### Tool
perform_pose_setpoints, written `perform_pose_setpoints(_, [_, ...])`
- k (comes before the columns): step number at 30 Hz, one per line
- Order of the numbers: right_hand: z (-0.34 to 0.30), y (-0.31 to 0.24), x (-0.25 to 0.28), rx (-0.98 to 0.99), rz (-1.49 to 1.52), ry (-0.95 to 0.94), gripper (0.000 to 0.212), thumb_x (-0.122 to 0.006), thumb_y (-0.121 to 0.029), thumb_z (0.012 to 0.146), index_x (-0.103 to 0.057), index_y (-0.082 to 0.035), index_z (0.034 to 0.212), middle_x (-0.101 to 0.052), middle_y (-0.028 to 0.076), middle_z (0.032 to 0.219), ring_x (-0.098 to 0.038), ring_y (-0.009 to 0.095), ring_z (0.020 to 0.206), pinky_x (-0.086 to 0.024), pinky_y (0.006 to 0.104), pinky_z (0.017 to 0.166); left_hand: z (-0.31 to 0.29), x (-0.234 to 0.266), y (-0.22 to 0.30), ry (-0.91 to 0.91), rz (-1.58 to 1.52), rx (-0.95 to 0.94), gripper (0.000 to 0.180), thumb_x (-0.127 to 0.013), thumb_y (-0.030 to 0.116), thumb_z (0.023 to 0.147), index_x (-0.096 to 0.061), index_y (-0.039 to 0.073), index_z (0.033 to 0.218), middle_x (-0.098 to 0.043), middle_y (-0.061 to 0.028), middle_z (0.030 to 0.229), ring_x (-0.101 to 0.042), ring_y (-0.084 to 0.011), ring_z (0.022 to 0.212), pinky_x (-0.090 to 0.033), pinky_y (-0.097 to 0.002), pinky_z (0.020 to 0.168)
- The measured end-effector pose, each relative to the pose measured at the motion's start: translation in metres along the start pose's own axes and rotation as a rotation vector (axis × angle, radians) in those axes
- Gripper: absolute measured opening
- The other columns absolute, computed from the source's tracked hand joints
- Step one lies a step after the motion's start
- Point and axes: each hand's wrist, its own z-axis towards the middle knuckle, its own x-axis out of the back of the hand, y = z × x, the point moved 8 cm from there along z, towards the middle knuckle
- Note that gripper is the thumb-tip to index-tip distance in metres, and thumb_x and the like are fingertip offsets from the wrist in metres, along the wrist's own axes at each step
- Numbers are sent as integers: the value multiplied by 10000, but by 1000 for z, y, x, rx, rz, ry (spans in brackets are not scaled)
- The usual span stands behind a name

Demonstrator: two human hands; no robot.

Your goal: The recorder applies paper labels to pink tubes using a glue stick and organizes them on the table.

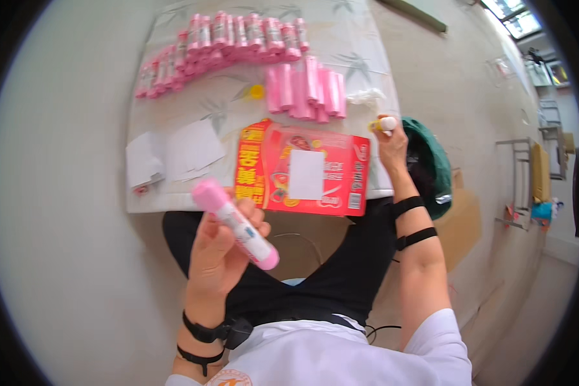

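My left hand [213, 260] is closed around a pink roll [243, 233] with a white printed label, held tilted above my lap. At the table's right edge, my right hand [394, 148] grips a small white-and-yellow bottle [386, 123], possibly glue; its exact kind is unclear. A flattened red and yellow cardboard sheet [347, 170] lies on the table between my hands, a blank-looking white label [307, 175] on it. Two stacks of white paper slips, one folded-looking [145, 159] and one flat [194, 149], lie to the left.
Pink rolls with labels [222, 35] are piled at the back, and several plain pink rolls [293, 90] lie before them. A yellow round piece [257, 92] and crumpled clear plastic [365, 98] rest nearby. Beside the table's right edge stands a green bag-lined bin [434, 161].
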Motion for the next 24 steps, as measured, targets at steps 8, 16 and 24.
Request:
perform_pose_setpoints(8, [20,22,-23,-26,20,-57,290,-686,-67,812,-599,-77,1088,-677,113,949,-660,205,900,-513,319,773,13,-10,-6,-51,-99,41,497,-749,211,805,-496,182,1232,-520,62,929,-473,-122,899,-406,-311,776])
perform_pose_setpoints(16, [24,19,-33,-62,64,-111,307,-686,-81,824,-593,-62,1116,-670,85,1008,-648,192,963,-540,313,828,15,-8,-4,-109,-197,-26,568,-738,146,807,-455,216,1294,-579,59,1099,-493,-125,881,-398,-306,780])
perform_pose_setpoints(24, [26,29,-35,-41,47,-152,436,-731,-77,769,-566,-70,1172,-653,101,1070,-627,214,1025,-546,317,830,13,-20,1,-133,-149,-15,794,-766,236,782,-324,225,1442,-236,-7,1538,-566,-135,858,-400,-262,701])
